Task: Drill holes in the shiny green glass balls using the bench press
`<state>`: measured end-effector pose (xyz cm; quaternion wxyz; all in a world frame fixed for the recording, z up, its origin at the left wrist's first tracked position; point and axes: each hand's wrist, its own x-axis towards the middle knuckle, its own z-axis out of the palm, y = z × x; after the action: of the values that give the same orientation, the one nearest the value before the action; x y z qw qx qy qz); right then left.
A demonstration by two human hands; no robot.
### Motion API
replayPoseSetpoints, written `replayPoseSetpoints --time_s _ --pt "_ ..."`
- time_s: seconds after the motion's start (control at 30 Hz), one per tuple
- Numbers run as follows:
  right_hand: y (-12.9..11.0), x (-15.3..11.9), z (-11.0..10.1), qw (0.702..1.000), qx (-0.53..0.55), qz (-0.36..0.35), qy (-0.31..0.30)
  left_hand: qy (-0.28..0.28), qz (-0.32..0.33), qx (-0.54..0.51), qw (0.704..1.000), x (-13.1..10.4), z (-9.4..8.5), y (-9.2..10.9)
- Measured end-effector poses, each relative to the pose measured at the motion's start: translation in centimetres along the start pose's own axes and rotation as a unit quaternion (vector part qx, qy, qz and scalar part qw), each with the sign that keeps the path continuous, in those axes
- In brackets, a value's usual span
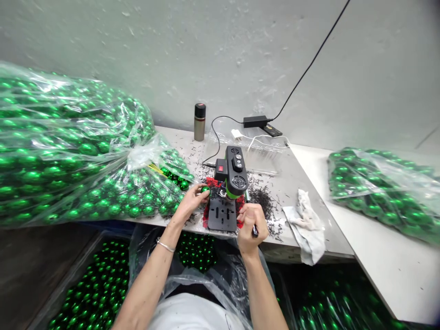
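Note:
Between my hands stands a small black and green bench drill press (235, 172) on a dark slotted base plate (222, 215). My left hand (194, 200) pinches a shiny green ball (205, 189) at the left side of the machine, beside its chuck. My right hand (252, 227) is closed around the machine's lever handle (255, 231), to the right of the base plate. Red material (239, 208) shows under and around the plate. Black shavings (261, 204) lie thick on the table to the right. The ball's far side is hidden.
A large clear bag of green balls (68, 151) lies open at left; a smaller bag (378, 183) lies at right. Behind stand a bottle (200, 122) and a power adapter (255, 121). A white cloth (305, 227) hangs over the table edge. Below, bags hold more balls (197, 252).

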<state>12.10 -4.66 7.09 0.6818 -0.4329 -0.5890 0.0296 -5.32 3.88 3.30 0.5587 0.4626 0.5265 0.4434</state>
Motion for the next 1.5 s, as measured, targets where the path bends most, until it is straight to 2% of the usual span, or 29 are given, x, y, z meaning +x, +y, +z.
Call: replayPoseSetpoints --time_s 0.07,0.17,0.3,0.4,0.53,0.63,0.77,0.9,1.03,1.23,1.5 --pt "0.0 0.0 0.0 1.0 -0.002 0.001 0.002 -0.018 0.002 -0.062 0.998 -0.6 0.2 -0.1" --pt "-0.2 0.4 0.0 1.0 -0.006 -0.003 0.001 -0.034 -0.009 -0.058 0.998 -1.4 1.1 -0.8" --pt "-0.9 1.7 -0.1 1.0 -0.001 -0.007 -0.003 -0.022 0.001 0.071 0.997 -2.0 2.7 -2.0" --pt "-1.5 3.0 -0.1 1.0 -0.007 0.001 -0.007 -0.017 0.028 0.179 0.983 -2.3 3.6 -2.5" --pt "-2.2 4.0 -0.1 1.0 -0.023 0.014 -0.013 -0.002 0.097 0.298 0.95 -2.7 4.2 -2.7" --pt "-2.4 4.0 -0.1 0.999 -0.029 0.014 -0.015 -0.001 0.159 0.332 0.93 -3.0 4.5 -3.2" --pt "-2.0 3.2 -0.3 0.999 -0.029 0.007 -0.02 0.003 0.239 0.329 0.914 -3.3 4.5 -4.4" --pt "-1.1 1.5 -0.4 1.0 -0.02 0.003 -0.019 0.011 0.268 0.314 0.911 -3.1 4.5 -5.3" --pt "0.3 -0.7 -0.3 1.0 -0.022 -0.005 -0.01 0.014 0.28 0.306 0.91 -2.9 4.7 -5.7" --pt "3.3 -3.3 0.2 0.997 -0.018 -0.071 0.008 0.027 0.273 0.312 0.909 -3.0 5.0 -5.9" --pt "4.6 -4.2 0.8 0.996 -0.01 -0.09 0.026 0.025 0.284 0.305 0.908 -3.2 5.0 -5.8"
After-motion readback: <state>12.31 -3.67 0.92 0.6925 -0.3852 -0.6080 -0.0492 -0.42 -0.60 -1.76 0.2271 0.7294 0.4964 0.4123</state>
